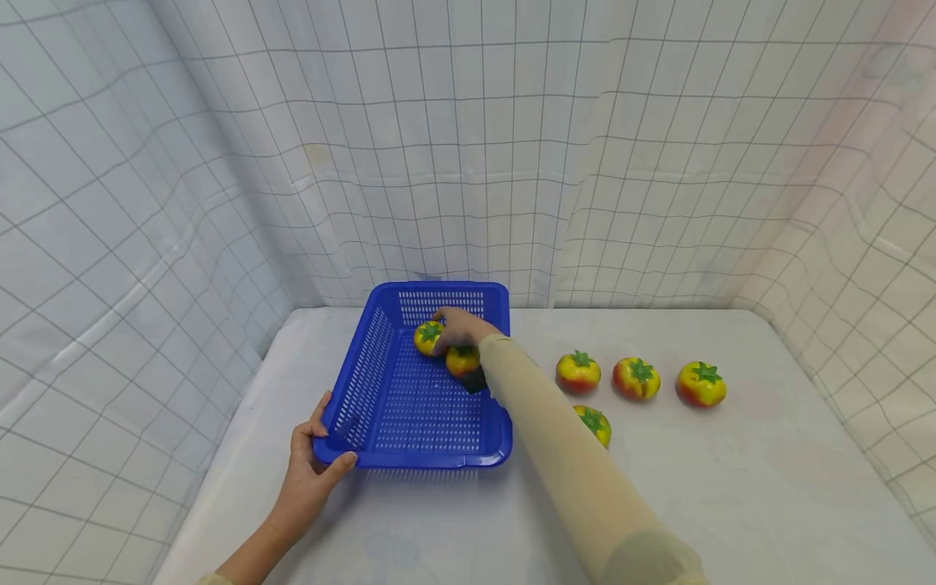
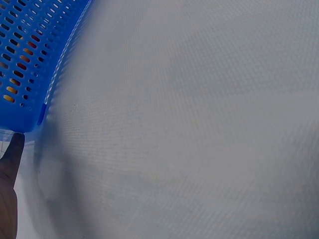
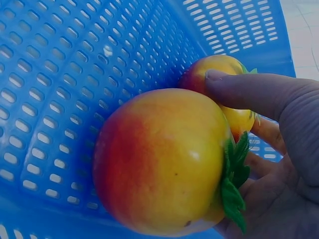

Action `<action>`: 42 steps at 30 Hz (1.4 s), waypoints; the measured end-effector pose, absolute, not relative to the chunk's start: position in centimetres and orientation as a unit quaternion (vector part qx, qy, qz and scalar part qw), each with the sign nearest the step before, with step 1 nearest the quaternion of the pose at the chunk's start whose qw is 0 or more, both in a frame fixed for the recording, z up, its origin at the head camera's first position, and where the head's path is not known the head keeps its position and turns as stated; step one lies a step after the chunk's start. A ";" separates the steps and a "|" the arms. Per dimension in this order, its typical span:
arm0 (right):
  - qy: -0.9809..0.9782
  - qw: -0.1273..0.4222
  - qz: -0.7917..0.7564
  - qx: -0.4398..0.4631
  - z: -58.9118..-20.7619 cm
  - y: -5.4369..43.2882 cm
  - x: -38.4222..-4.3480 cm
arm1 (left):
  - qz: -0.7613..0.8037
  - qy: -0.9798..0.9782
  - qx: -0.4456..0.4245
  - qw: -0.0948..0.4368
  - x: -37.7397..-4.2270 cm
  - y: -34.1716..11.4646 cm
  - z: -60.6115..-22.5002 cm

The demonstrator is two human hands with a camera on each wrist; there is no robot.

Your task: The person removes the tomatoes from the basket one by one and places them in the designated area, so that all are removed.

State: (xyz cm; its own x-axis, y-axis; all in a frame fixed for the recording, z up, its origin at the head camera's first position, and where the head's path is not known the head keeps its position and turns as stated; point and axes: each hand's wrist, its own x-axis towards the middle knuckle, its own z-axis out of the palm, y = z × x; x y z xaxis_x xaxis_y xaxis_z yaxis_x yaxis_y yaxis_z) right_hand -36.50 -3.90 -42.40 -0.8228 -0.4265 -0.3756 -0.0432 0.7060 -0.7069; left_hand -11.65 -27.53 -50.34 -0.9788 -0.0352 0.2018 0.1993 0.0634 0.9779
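Note:
A blue plastic basket (image 1: 409, 460) with slotted walls stands on the white table. At its near left corner my left hand (image 1: 310, 471) grips the rim, thumb on the front edge and fingers along the left side. My right hand (image 1: 462, 327) reaches into the back of the basket. Its thumb and fingers hold a yellow-red tomato (image 3: 219, 63) with green leaves, seen in the head view left of the fingertips. A second tomato (image 3: 159, 159) lies in the basket below that hand, close to the palm. The right forearm covers part of the basket's right side.
Right of the basket, three tomatoes stand in a loose row: the left one (image 1: 578, 374), the middle one (image 1: 636, 379) and the right one (image 1: 702, 384). Nearer me, another tomato (image 1: 594, 424) is partly hidden by the right sleeve. Grid-patterned white cloth (image 1: 468, 162) surrounds the table.

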 end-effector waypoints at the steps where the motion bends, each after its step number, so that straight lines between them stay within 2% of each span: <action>1: 0.884 0.266 -0.359 -0.135 -42.4 -3.9 -36.5 | -0.682 -0.724 -0.059 0.086 -11.6 -27.5 -50.3; 22: 0.870 0.240 -0.383 -0.196 -41.4 -4.1 -36.9 | -0.681 -0.725 -0.065 0.088 -11.5 -27.4 -50.1; 32: 0.846 0.213 -0.398 -0.284 -39.9 -3.4 -36.4 | -0.686 -0.717 -0.081 0.094 -11.5 -27.5 -50.2; 42: 0.820 0.227 -0.431 -0.302 -38.3 -2.1 -36.1 | -0.693 -0.707 -0.094 0.106 -11.6 -27.6 -50.4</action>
State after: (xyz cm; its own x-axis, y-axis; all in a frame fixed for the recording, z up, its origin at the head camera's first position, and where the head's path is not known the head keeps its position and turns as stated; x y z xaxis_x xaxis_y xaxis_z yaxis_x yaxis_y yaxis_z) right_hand -36.05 -2.13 -38.32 -0.7143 -0.6907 -0.1128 -0.2988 0.4466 -0.8434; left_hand -11.57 -27.59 -50.40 -0.9598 -0.0154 0.2801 0.2798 0.0218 0.9598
